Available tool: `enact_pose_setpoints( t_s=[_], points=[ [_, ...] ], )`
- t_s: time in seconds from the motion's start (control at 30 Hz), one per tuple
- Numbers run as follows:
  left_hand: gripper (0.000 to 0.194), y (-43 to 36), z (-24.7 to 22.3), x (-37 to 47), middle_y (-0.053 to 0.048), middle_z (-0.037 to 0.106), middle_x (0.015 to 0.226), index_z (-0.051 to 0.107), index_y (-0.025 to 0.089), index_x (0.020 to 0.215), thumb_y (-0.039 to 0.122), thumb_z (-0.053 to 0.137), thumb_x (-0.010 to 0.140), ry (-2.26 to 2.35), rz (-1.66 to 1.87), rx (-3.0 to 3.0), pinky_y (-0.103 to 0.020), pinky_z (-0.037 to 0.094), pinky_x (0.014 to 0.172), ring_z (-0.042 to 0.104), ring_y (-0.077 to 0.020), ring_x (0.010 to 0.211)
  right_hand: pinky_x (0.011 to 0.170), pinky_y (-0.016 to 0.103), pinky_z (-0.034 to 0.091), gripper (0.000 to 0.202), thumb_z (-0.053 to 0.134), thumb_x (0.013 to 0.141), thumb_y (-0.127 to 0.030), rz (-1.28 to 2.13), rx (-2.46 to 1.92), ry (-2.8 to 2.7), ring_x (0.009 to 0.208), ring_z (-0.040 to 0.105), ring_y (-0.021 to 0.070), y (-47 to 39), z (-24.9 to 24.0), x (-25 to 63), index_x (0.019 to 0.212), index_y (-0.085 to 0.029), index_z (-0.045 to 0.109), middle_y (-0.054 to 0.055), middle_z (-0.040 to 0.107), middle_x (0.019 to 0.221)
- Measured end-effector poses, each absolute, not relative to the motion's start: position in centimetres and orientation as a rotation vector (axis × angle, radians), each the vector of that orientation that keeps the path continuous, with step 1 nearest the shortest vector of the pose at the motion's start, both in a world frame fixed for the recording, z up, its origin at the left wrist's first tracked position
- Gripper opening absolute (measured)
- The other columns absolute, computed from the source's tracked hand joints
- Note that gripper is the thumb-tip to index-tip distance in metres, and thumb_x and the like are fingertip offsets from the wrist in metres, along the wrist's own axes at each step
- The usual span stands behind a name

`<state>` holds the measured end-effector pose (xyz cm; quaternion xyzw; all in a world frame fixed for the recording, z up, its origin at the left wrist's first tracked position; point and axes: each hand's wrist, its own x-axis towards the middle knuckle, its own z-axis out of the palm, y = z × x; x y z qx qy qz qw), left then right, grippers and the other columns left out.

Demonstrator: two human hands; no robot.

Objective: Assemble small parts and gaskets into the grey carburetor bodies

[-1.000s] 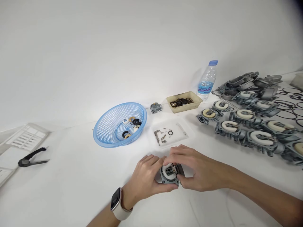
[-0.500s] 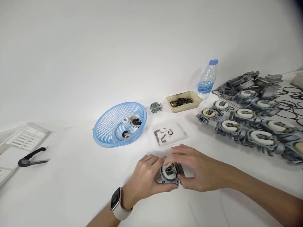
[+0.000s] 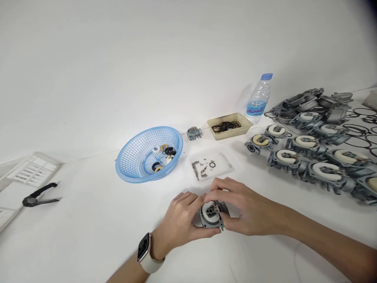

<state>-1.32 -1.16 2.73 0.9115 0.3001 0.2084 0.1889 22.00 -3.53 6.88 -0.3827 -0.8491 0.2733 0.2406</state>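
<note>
A grey metal carburetor [image 3: 207, 223] with a white ring-shaped float [image 3: 206, 212] lies face up between my hands at the front of the table. My left hand [image 3: 181, 218] wraps its left side, thumb along the near edge and fingers on the far edge. From the right, my right hand [image 3: 246, 208] has its thumb and index finger closed on the carburetor near the float's hinge. Whether a small pin sits between those fingertips is hidden. Beyond them, a white tray [image 3: 216, 176] carries small metal parts, brass pieces and a black O-ring [image 3: 212, 164].
A blue plastic basket [image 3: 129, 157] with several floats stands left of the tray. Behind are another carburetor [image 3: 193, 134], a beige bin [image 3: 229, 135] of black rings and a water bottle [image 3: 259, 98]. Several carburetors [image 3: 326, 173] fill the right. Black snips [image 3: 32, 201] lie far left.
My right thumb has moved slightly up and inward, closer to the float's hinge. My left hand and the carburetor have hardly moved.
</note>
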Motion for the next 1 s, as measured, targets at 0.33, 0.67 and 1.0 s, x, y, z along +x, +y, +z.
enact_pose_setpoints(
  t_s=[0.33,0.67,1.0],
  points=[
    [0.051,-1.25,2.71,-1.35,-0.006,0.070,0.092,0.062,0.020,0.114,0.060,0.073,0.084,0.821,0.598,2.561,-0.040,0.052,0.077,0.065,-0.0257,0.083,0.091,0.038,0.044,0.041,0.059,0.072,-0.007,0.858,-0.935,-2.362,0.084,0.057,0.0182,-3.43,7.14,22.17,0.109,-0.023,0.064,0.001,0.057,0.092],
    [0.053,-1.24,2.72,-1.31,-0.004,0.068,0.088,0.061,0.020,0.114,0.058,0.077,0.081,0.830,0.571,2.581,-0.042,0.052,0.074,0.063,-0.0248,0.079,0.080,0.034,0.045,0.041,0.056,0.076,-0.007,0.799,-1.023,-2.341,0.085,0.055,0.0194,-3.34,7.16,22.02,0.112,-0.024,0.065,0.003,0.058,0.097],
    [0.049,-1.30,2.81,-1.34,-0.004,0.068,0.088,0.060,0.020,0.114,0.059,0.071,0.086,0.828,0.560,2.596,-0.040,0.050,0.073,0.062,-0.0246,0.079,0.079,0.034,0.045,0.041,0.057,0.076,-0.007,0.806,-1.032,-2.348,0.084,0.055,0.0193,-3.44,7.11,22.03,0.112,-0.025,0.065,0.003,0.058,0.096]
  ],
)
